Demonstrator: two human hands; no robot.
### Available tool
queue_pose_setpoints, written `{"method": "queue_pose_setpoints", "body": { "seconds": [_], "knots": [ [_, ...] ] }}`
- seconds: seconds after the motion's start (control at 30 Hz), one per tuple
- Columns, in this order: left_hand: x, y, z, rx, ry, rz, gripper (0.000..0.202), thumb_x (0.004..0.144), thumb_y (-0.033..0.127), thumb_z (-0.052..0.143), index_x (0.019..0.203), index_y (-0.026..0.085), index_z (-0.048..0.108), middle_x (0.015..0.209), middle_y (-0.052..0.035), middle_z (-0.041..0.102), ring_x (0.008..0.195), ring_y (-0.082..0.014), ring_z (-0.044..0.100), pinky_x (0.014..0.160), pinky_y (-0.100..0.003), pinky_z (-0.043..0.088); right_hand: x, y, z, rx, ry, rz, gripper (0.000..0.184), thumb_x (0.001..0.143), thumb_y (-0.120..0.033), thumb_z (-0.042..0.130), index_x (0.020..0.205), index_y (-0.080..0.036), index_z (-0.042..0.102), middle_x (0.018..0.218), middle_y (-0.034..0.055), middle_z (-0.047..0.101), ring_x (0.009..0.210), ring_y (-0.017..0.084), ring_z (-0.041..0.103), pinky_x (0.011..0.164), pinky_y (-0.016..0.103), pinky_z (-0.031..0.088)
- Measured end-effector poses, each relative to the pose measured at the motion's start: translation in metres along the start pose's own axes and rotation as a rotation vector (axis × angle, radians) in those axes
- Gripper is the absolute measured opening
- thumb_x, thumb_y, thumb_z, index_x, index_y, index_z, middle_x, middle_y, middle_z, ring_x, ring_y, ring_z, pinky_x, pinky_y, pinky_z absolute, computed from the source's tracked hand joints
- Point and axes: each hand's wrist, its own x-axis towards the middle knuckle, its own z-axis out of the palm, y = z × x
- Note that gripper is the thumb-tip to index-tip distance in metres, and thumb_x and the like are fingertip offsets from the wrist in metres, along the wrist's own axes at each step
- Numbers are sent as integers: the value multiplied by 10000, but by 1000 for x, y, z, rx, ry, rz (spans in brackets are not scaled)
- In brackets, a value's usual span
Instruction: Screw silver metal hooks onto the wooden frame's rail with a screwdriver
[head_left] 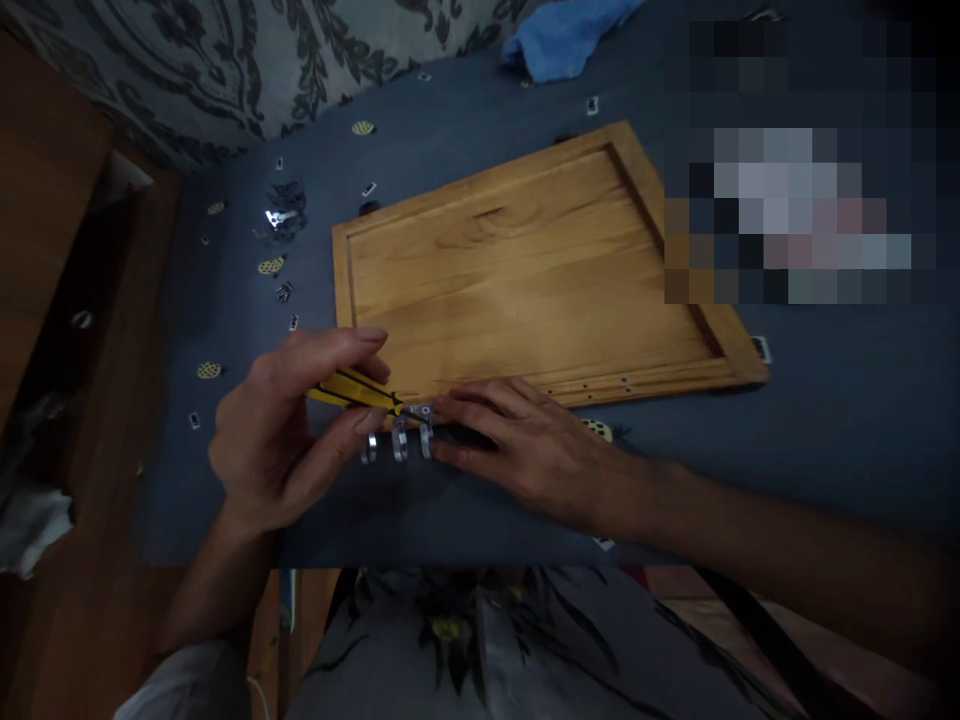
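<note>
My left hand is closed around a yellow and black screwdriver, its shaft slanting down to the right. The tip meets a small silver metal hook at the near edge of a framed wooden board. Fingers of my right hand are bent against that hook from the right, steadying it on the edge. Two similar curved hooks sit in a row to its left. Small dark holes and a bit of metal show along the board's near rim, further right. The screw head itself is too small to make out.
On the dark blue patterned tablecloth lie a pile of shiny metal pieces and a small heap of screws, left of the board. A blue cloth lies at the back. The upper right is pixelated.
</note>
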Motion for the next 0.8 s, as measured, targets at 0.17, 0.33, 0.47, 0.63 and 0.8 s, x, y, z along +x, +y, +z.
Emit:
{"method": "queue_pose_setpoints", "body": {
  "seconds": [0.17, 0.33, 0.47, 0.63, 0.8],
  "knots": [
    [1, 1, 0, 72, 26, -39, 514, 802, 172, 795, 1291, 266, 667, 1091, -32, 740, 798, -170, 690, 639, -327, 569, -1, 0, 1, 10, 7, 19, 238, 1038, -203, 513, 1158, -219, 718, 1279, 80, 673, 1214, 247, 524, 956, 439, 519],
    [4, 11, -5, 87, -72, -104, 521, 859, 121, 713, 1350, 271, 629, 1067, -28, 737, 812, -173, 682, 673, -330, 558, -1, 0, 1, 18, 28, 6, 242, 1033, -182, 510, 1166, -200, 711, 1283, 90, 667, 1212, 257, 524, 960, 448, 517],
    [9, 17, -9, 60, -183, -67, 550, 866, 90, 668, 1397, 210, 587, 1187, -44, 722, 890, -171, 661, 702, -314, 586, -1, -1, 1, 16, 17, 23, 249, 1043, -203, 496, 1163, -224, 713, 1258, 69, 677, 1216, 248, 526, 962, 436, 513],
    [12, 22, -6, -16, -210, -132, 543, 890, 51, 620, 1393, 253, 583, 1253, -23, 698, 980, -167, 653, 782, -318, 592, -1, -1, 1, 23, 42, 21, 242, 1042, -219, 498, 1147, -201, 716, 1242, 74, 679, 1211, 259, 521, 962, 436, 507],
    [16, 17, -4, 9, -245, -87, 460, 890, 60, 632, 1326, 201, 601, 1130, -38, 717, 943, -152, 652, 746, -287, 586, 0, -2, -1, 0, 25, 13, 275, 1060, -223, 458, 1130, -215, 724, 1242, 73, 680, 1206, 244, 529, 963, 436, 511]
  ]
}}
